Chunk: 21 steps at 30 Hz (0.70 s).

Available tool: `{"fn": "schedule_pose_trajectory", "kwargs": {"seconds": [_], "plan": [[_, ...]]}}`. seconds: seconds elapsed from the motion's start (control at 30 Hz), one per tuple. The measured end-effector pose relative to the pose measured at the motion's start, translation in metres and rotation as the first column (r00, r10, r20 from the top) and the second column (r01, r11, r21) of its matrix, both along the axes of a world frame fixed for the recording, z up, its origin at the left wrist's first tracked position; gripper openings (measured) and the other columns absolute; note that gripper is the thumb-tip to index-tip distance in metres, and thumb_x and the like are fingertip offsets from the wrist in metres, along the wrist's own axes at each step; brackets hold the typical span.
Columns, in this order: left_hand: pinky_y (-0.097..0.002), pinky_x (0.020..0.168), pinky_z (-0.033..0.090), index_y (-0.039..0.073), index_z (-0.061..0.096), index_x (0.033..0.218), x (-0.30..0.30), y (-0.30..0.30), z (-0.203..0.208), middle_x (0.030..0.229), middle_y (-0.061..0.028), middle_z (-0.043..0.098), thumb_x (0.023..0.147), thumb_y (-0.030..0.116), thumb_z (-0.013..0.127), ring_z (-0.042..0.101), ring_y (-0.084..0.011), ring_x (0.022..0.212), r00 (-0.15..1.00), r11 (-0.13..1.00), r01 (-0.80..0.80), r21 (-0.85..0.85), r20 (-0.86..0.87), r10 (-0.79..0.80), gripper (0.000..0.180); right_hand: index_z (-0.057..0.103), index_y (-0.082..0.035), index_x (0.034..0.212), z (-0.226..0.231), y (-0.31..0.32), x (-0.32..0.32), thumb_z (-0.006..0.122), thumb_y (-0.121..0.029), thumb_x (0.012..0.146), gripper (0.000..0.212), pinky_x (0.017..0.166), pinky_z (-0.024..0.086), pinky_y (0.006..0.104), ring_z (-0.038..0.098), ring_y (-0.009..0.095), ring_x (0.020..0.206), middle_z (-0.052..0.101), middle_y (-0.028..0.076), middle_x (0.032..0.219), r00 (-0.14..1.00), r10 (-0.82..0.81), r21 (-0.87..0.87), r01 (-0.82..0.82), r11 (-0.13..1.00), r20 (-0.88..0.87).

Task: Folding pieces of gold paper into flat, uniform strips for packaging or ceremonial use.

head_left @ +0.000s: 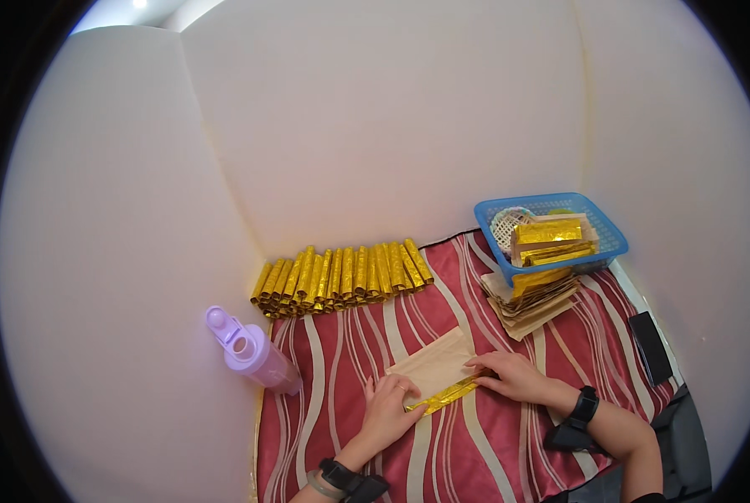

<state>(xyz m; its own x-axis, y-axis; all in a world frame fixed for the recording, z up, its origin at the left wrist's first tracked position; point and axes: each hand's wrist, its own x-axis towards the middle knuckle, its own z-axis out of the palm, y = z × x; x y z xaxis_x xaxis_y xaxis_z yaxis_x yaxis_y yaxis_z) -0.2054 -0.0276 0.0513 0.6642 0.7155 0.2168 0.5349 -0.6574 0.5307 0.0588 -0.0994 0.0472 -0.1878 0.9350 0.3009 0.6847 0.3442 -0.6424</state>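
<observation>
Tan paper sheet [432, 360] with a shiny gold band [450, 395] along its near edge lies on the red striped cloth [341, 419], between the two hands. The left hand [387, 409] touches the left end of the band, and the right hand [516, 377] has its fingertips at the right end; I cannot tell whether either actually pinches the paper or only presses it. Beyond the right hand, a blue plastic basket [613, 244] with openwork sides holds gold-and-tan papers [551, 232] and, at its left, a pale woven item [506, 226]. Just in front of it lies a fanned stack of similar papers [532, 312]. Gold rolls [341, 272] are heaped side by side near the back wall. At the left is a purple bottle [262, 359], a round opening in its lid; its contents are unclear.
</observation>
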Motion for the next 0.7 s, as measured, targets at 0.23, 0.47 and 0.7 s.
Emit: {"fn": "schedule_pose_trajectory", "kwargs": {"seconds": [0.23, 0.47, 0.7], "plan": [[-0.0622, 0.106, 0.015, 0.021, 0.070, 0.105, 0.000, 0.000, -0.001, 0.113, -0.0001, 0.054, 0.078, 0.012, 0.067, 0.044, -0.0272, 0.119, 0.943, 0.924, 0.331, 0.193, -0.096, -0.318, 0.028, 0.059, -0.010, 0.118, 0.005, 0.001, -0.003, 0.065, -0.017, 0.086, 0.033, 0.077, 0.051, 0.0357, 0.062, 0.026, 0.092, 0.064, 0.008, 0.099, 0.998, 0.004, -0.042, -0.001, 0.999, 0.060], [-0.0673, 0.104, 0.007, 0.023, 0.072, 0.100, -0.003, 0.002, 0.005, 0.106, 0.0027, 0.057, 0.080, 0.018, 0.070, 0.045, -0.0234, 0.119, 0.965, 0.966, 0.260, 0.012, -0.030, -0.259, 0.021, 0.062, -0.009, 0.103, 0.015, 0.000, -0.002, 0.066, -0.016, 0.084, 0.020, 0.077, 0.049, 0.0355, 0.059, 0.024, 0.091, 0.059, 0.006, 0.099, 0.979, -0.004, 0.163, -0.030, 0.986, 0.204], [-0.0625, 0.102, 0.019, 0.022, 0.073, 0.096, -0.009, 0.007, 0.004, 0.101, 0.0011, 0.056, 0.078, 0.019, 0.071, 0.049, -0.0208, 0.110, 0.973, 0.918, 0.224, 0.327, -0.126, -0.193, 0.019, 0.068, -0.012, 0.092, 0.017, -0.001, 0.002, 0.070, -0.021, 0.081, 0.014, 0.076, 0.048, 0.0323, 0.060, 0.020, 0.088, 0.062, 0.000, 0.091, 0.887, 0.128, 0.261, -0.264, 0.928, 0.443]]}}
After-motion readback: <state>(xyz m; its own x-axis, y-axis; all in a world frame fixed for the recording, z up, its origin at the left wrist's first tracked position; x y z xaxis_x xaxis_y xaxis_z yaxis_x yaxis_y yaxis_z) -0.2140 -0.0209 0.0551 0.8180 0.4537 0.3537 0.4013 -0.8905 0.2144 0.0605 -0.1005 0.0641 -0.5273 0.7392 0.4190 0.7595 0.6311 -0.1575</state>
